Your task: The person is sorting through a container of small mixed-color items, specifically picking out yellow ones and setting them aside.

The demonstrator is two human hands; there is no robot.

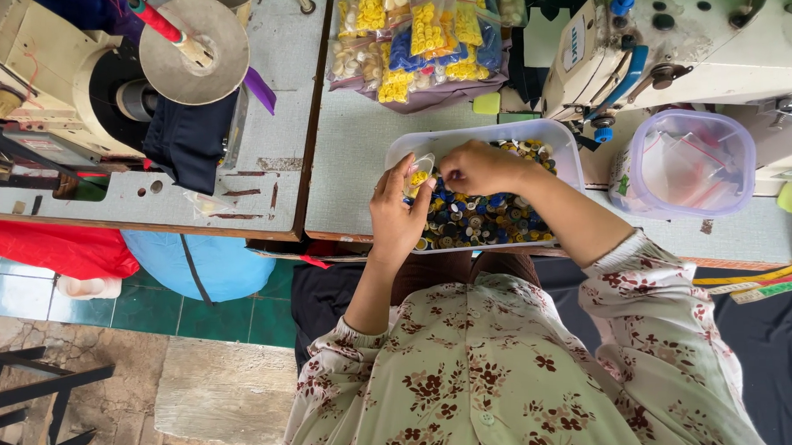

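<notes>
We count two sewing machines (66, 85) (679, 46), one button tray (569, 155) (buttons beyond counting), and one lidded tub (688, 164).

Blue, yellow and dark buttons against a grey counter

The clear plastic tray (485, 140) holds mixed buttons (479, 215) in blue, yellow, black and brown; the small clear bags (424, 33) behind it show mostly yellow, some cream and blue. The grey counter (354, 162) carries a lilac-rimmed clear tub (685, 161) and cream sewing machines (697, 45). The sleeves (645, 328) are pale green with dark red flowers; the floor tiles (198, 321) are green.
</notes>
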